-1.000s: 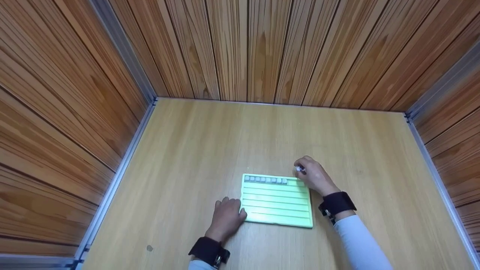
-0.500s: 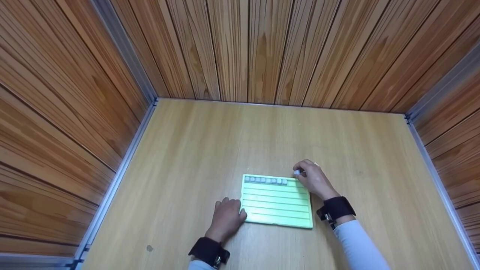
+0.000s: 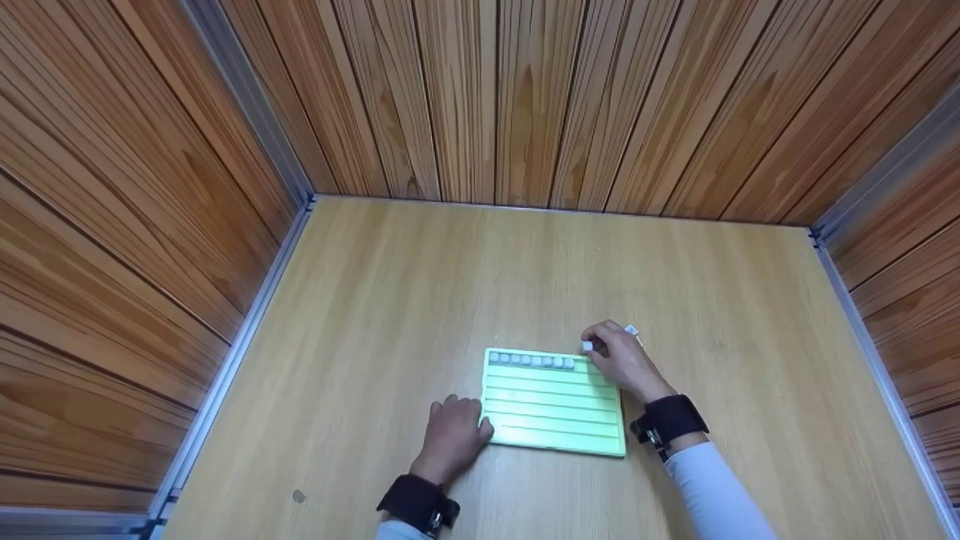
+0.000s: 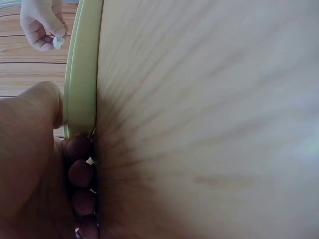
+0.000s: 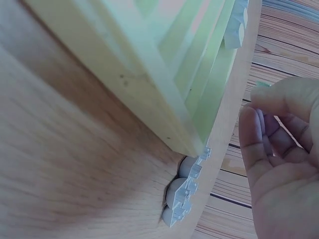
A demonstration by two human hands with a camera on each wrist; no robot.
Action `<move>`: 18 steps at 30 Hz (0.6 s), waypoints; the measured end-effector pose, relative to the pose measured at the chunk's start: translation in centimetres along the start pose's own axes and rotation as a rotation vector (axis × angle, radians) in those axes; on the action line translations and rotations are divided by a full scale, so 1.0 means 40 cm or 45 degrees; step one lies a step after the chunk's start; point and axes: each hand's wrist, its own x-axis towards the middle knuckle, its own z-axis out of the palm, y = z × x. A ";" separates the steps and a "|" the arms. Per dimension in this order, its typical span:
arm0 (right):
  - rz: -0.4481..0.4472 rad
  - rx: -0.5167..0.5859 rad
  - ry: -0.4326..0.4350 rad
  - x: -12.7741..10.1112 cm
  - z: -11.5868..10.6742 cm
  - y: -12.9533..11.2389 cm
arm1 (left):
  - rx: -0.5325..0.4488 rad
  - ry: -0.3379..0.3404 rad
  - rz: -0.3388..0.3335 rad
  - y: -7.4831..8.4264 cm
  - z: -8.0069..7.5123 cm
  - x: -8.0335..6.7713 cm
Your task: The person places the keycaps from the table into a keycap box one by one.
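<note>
A light green grooved tray (image 3: pixel 553 409) lies flat on the wooden table. Several small grey tiles (image 3: pixel 532 361) fill the left part of its farthest groove. My right hand (image 3: pixel 594 344) hovers at the tray's far right corner and pinches one small white tile (image 3: pixel 587 346) between thumb and fingertips; the same tile (image 4: pixel 58 43) shows in the left wrist view. My left hand (image 3: pixel 471 424) grips the tray's near left edge, with the thumb (image 4: pixel 35 134) on the rim (image 4: pixel 80 74) and the curled fingers (image 4: pixel 79 172) against its side.
A few loose grey tiles (image 5: pixel 180 195) lie on the table just beyond the tray's corner (image 5: pixel 197 144), and one (image 3: pixel 632 330) shows past my right hand. Wood-panelled walls (image 3: pixel 487 97) with metal rails close in the table on three sides.
My right hand has drifted slightly left and nearer, carrying the white tile to the tray's far right corner. The left hand and tray have not moved.
</note>
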 end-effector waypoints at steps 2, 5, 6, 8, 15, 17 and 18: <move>-0.005 -0.014 -0.009 -0.001 0.001 0.000 | -0.003 0.005 0.002 0.000 0.000 0.001; -0.022 -0.025 -0.019 -0.003 0.004 0.000 | -0.012 0.012 0.004 -0.001 0.001 0.000; -0.030 -0.024 -0.021 -0.003 0.006 0.001 | -0.015 0.011 0.004 0.000 0.000 0.000; -0.039 -0.015 -0.023 -0.004 0.007 0.001 | -0.019 0.009 0.002 0.000 0.000 0.000; -0.014 -0.014 -0.038 -0.008 0.011 -0.005 | -0.029 0.016 0.003 0.000 -0.001 -0.004; -0.022 -0.033 -0.047 -0.010 0.013 -0.007 | -0.027 0.009 -0.003 0.001 -0.001 -0.004; -0.028 -0.045 -0.049 -0.010 0.014 -0.008 | -0.026 0.005 -0.009 0.001 0.000 -0.004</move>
